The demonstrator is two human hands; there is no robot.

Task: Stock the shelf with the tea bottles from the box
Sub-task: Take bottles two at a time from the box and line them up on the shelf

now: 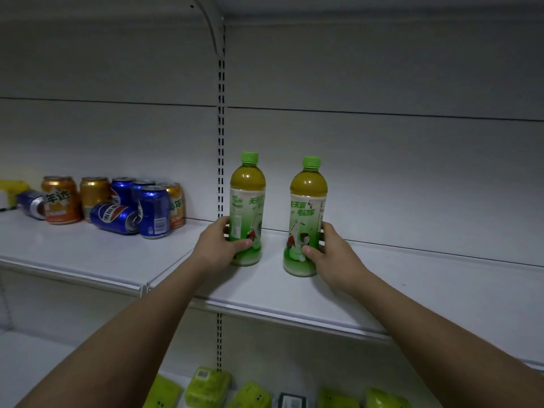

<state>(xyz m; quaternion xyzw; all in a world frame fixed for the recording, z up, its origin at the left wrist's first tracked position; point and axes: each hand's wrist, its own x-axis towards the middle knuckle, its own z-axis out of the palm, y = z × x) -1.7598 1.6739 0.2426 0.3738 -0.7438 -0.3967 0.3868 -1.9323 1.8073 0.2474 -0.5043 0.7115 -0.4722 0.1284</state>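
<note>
2 bottles [247,210] [306,219] (green caps, upright) are stood apart on the shelf [382,290], each grasped low: one by the left hand [219,245], one by the right hand [329,254]. Cans [117,204] are grouped farther left.

Shelf bay, two tea bottles and neighbouring stock

Two bottles stood upright on the shelf [382,290], just right of the slotted upright [221,142]: left bottle [247,201] slightly farther back, right bottle [307,207] nearer the front edge, apart. The left hand [219,245] gripped the left bottle's lower part, the right hand [329,254] the right one's. Cans [117,204] were clustered well to the left, some upright, some on their sides. Packets [206,387] lay on the shelf below.
</note>
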